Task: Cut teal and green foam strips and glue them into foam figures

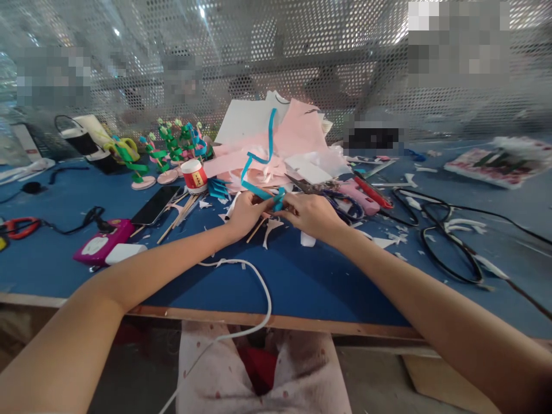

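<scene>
My left hand point(246, 211) and right hand point(308, 214) meet fingertip to fingertip over the blue table point(302, 276), both pinching the low end of a teal strip point(263, 164). Its long axis rises away from me, curling over the pink paper point(297, 135).

Two bare forearms run in from the lower left and lower right corners of the frame, with no sleeves, watch or bracelet on them. The left hand point(245, 211) and the right hand point(311, 215) are ungloved, and no rings show. At the bottom centre, the lap is covered by pale pink fabric with small dark red dots point(297, 374), with a plain red patch point(259, 368) between.
</scene>
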`<action>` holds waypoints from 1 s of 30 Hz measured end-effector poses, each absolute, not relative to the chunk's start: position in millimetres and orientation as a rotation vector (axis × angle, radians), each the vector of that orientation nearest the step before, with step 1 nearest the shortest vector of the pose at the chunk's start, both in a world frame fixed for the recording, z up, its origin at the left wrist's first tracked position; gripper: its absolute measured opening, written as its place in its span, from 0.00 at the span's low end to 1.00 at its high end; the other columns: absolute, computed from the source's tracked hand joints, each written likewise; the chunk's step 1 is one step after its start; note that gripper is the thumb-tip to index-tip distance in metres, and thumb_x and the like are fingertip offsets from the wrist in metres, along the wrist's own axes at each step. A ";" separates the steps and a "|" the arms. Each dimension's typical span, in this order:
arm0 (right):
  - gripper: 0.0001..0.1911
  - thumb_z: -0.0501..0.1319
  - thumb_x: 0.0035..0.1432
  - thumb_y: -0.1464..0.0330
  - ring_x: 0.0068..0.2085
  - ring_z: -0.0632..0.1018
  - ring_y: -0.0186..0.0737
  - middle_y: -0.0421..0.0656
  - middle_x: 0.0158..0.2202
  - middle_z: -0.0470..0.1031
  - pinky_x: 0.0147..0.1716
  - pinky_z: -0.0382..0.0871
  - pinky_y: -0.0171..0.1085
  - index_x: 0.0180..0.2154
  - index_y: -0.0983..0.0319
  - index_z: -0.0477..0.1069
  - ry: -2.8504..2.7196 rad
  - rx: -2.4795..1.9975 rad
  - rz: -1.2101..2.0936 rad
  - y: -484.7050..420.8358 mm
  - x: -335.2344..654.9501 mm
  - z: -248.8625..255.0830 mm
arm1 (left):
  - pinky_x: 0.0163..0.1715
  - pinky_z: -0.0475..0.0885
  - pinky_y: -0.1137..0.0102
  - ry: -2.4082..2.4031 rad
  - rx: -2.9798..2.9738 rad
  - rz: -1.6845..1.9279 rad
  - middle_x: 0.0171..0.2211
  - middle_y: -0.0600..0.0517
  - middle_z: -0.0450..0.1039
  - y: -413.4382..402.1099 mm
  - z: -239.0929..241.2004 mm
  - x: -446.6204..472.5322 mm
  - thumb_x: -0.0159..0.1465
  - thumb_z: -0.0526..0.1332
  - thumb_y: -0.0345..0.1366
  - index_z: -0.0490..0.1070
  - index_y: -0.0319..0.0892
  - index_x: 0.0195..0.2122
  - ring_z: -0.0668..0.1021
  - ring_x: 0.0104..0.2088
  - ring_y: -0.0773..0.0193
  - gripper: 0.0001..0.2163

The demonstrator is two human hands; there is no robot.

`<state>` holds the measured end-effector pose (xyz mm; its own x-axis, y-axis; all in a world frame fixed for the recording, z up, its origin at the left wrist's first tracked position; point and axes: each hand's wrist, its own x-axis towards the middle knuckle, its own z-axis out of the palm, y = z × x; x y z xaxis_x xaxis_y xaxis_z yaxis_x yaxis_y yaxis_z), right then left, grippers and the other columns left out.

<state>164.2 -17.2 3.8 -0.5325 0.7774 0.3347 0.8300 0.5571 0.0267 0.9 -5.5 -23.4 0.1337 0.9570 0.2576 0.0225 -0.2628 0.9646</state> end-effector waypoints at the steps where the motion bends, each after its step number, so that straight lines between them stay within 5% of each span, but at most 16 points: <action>1: 0.12 0.55 0.59 0.62 0.31 0.76 0.42 0.46 0.29 0.77 0.25 0.52 0.33 0.35 0.64 0.69 -2.509 -1.341 -0.257 -17.4 164.0 3.8 | 0.18 0.68 0.76 1.004 1.496 1.290 0.21 0.53 0.73 -5.4 -23.5 0.7 0.49 0.67 0.43 0.73 0.36 0.29 0.73 0.19 0.70 0.15; 19: 0.18 0.57 0.54 0.55 0.24 0.72 0.36 0.42 0.21 0.72 0.24 0.56 0.32 0.24 0.62 0.68 -2.268 -1.077 -0.034 -10.5 170.7 -2.4 | 0.28 0.72 0.73 0.912 1.485 1.400 0.22 0.52 0.75 -10.4 -15.9 4.7 0.49 0.67 0.44 0.74 0.37 0.26 0.76 0.25 0.68 0.13; 23: 0.22 0.63 0.44 0.49 0.22 0.71 0.35 0.41 0.19 0.71 0.23 0.59 0.33 0.22 0.62 0.66 -2.125 -1.067 0.294 -11.5 168.5 -1.0 | 0.29 0.71 0.73 0.925 1.530 1.471 0.23 0.53 0.75 -10.4 -16.7 4.2 0.48 0.68 0.43 0.74 0.38 0.25 0.76 0.26 0.68 0.12; 28: 0.35 0.43 0.49 0.38 0.16 0.69 0.33 0.42 0.15 0.69 0.14 0.59 0.33 0.18 0.61 0.63 -1.840 -0.994 1.002 -13.2 161.2 -2.4 | 0.32 0.71 0.71 0.914 1.518 1.598 0.25 0.53 0.75 -9.4 -17.8 5.5 0.46 0.68 0.45 0.72 0.39 0.24 0.76 0.28 0.67 0.14; 30: 0.34 0.46 0.47 0.37 0.17 0.71 0.34 0.44 0.17 0.71 0.14 0.60 0.33 0.18 0.61 0.65 -1.821 -0.981 1.077 -13.2 159.3 -2.9 | 0.34 0.72 0.70 0.913 1.519 1.629 0.24 0.53 0.75 -9.5 -16.5 6.4 0.45 0.69 0.46 0.72 0.39 0.23 0.76 0.28 0.67 0.14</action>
<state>159.3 -13.2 -2.9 -0.3911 0.8894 0.2365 0.2210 0.3402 -0.9140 6.4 -9.5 -16.5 -0.0485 0.8707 0.4894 -0.0367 -0.4912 0.8703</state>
